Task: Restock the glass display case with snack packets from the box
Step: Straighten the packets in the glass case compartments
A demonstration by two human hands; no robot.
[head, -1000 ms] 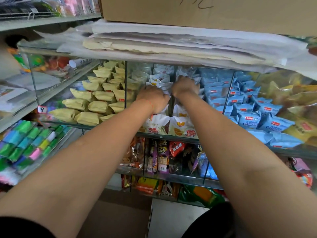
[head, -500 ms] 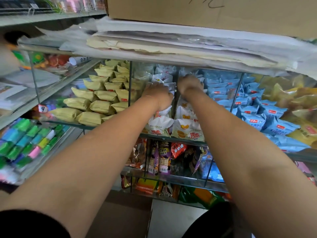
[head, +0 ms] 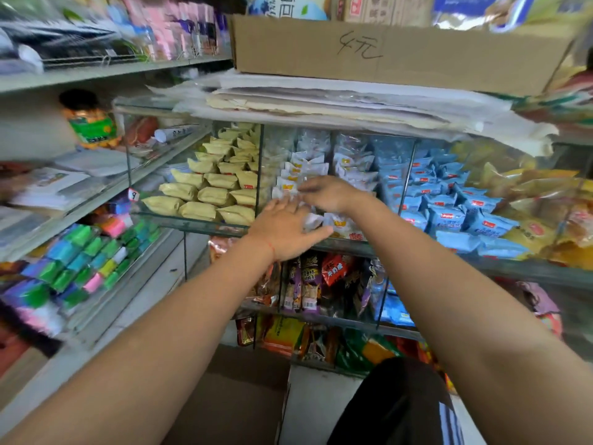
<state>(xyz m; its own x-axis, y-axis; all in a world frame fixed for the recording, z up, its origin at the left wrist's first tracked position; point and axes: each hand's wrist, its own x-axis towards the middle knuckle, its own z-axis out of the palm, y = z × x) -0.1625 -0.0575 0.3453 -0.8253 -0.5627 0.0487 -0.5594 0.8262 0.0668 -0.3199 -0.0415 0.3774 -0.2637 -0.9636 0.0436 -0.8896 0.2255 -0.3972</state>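
The glass display case [head: 414, 149] holds snack packets in glass-walled compartments. White snack packets [head: 305, 162] fill the middle compartment. My left hand [head: 285, 229] lies flat with straight fingers against the front white packets at the shelf edge. Just above it, my right hand [head: 333, 195] reaches in, its fingers curled at the edge of a white packet; blur hides the exact grip. A cardboard box [head: 394, 56] with handwriting sits on stacked paper on top of the case. A brown box [head: 231, 390] stands on the floor below.
Yellow packets [head: 208, 187] fill the compartment to the left and blue packets [head: 449, 207] the one to the right. Lower glass shelves [head: 321, 316] carry mixed snacks. At the left, open shelving [head: 77, 261] holds colourful blocks and papers. My dark-clothed knee [head: 394, 406] is at the bottom.
Both hands have drawn back from deep in the white-packet compartment to its front edge. My left hand has opened flat. The view has tilted up, showing more of the top box.
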